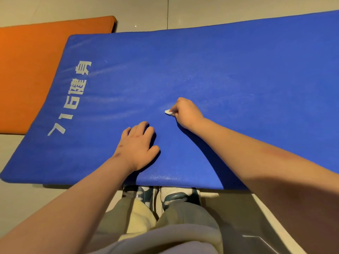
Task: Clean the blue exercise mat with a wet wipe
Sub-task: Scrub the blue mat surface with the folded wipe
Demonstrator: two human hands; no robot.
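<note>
Head view: blue mat [238, 70] flat on the tiled floor [146, 15], just ahead of the shoes [165, 197], beside an orange mat [36, 61]. Right hand [186, 112] clenched round a small white wipe [168, 112], pressed to the mat's middle. Left hand [137, 145] flat and relaxed on the mat, grasping nothing.

Probably padded, yielding under a palm, slick where damp. Wipe likely soft, limp and light, best bunched between fingertips.

Printed in white near the left end: "716健身" [73, 99].

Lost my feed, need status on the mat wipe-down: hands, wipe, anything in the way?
Right hand pinching wet wipe against blue mat. Left hand resting on mat. Nothing blocking the wipe.
</note>
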